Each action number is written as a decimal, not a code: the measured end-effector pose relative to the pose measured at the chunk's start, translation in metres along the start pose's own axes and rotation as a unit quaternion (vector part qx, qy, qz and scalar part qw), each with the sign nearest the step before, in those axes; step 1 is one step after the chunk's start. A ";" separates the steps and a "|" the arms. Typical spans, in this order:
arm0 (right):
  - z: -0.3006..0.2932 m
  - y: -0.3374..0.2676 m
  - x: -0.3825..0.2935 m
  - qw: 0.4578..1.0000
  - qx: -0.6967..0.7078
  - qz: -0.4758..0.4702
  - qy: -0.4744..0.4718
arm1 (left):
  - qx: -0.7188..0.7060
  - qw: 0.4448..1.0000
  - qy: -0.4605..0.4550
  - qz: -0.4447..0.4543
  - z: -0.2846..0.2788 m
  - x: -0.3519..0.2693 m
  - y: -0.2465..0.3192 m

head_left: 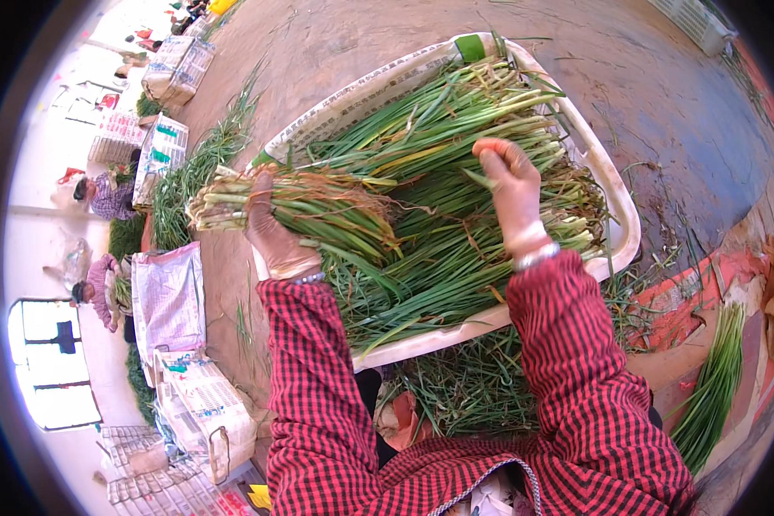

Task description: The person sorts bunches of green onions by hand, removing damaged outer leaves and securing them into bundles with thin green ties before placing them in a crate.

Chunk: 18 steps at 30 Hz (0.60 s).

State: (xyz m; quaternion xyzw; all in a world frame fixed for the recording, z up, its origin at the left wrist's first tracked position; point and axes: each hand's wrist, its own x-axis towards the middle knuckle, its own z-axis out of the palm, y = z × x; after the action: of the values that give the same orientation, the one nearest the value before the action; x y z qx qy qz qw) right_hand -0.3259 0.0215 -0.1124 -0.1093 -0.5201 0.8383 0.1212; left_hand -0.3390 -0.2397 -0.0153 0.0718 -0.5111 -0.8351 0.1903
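My left hand (272, 226) grips a bunch of garlic chives (335, 213), its pale root ends pointing left and dry brown leaves clinging to it. This bunch is held over the left side of a white plastic crate (627, 226). My right hand (511, 184) is above the crate's right half, fingers curled together. A green blade lies at its fingers, but whether they pinch it is unclear. More chives (426, 297) fill the crate in layers, most with pale ends to the right. Printed lining with writing covers the crate's far wall.
Loose leaves (464, 387) lie below the crate near me. A separate chive bundle (713, 387) rests on the lower right. To the left stand stacked crates (206, 413), a white sack (171, 303) and a chive heap (200, 174). Other people (100, 290) work beyond them.
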 end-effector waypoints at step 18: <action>-0.018 -0.055 -0.070 0.948 -0.270 -0.017 -0.166 | 0.114 0.987 -0.079 0.078 0.046 -0.009 -0.018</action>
State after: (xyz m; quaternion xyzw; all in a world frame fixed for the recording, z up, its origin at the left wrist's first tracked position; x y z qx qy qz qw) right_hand -0.2489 0.0378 -0.0665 0.0119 -0.7412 0.6710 0.0131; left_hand -0.3490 -0.1911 -0.0104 -0.0132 -0.6204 -0.7570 0.2044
